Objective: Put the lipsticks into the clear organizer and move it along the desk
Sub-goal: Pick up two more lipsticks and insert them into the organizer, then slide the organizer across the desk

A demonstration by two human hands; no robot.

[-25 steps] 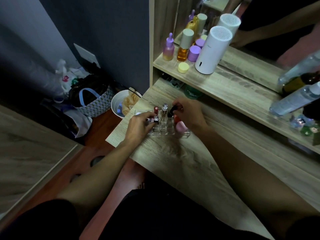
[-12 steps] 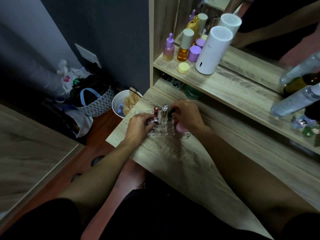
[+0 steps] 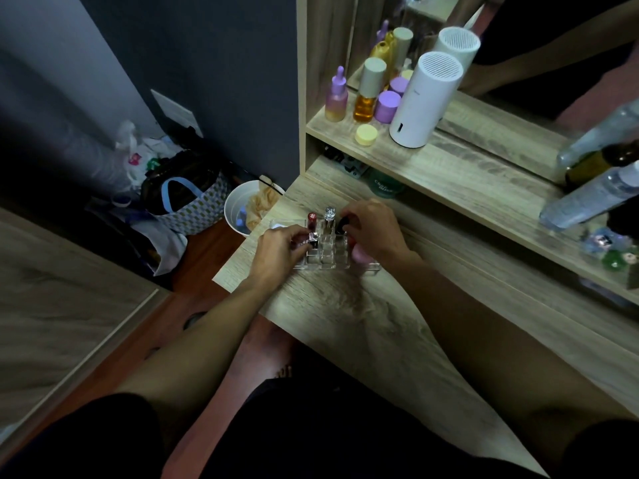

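The clear organizer (image 3: 326,255) sits on the wooden desk (image 3: 349,305) near its left edge. A red lipstick (image 3: 312,220) and a silver-capped lipstick (image 3: 329,216) stand upright in its back slots. My left hand (image 3: 280,252) pinches a black and silver lipstick (image 3: 313,240) at a slot on the left side. My right hand (image 3: 375,229) holds a black lipstick (image 3: 341,225) over the right back slots. Under my right palm a pink round item (image 3: 361,255) and a red one partly show.
On the shelf (image 3: 460,174) above stand a white cylinder device (image 3: 423,102), purple and amber bottles (image 3: 368,95) and a yellow lid (image 3: 366,134). Clear bottles (image 3: 594,198) lie at right. A white bin (image 3: 242,209) and a patterned bag (image 3: 188,202) stand on the floor at left.
My right hand has lowered the black lipstick slightly toward the organizer. My left hand stays at the left slots with its lipstick.
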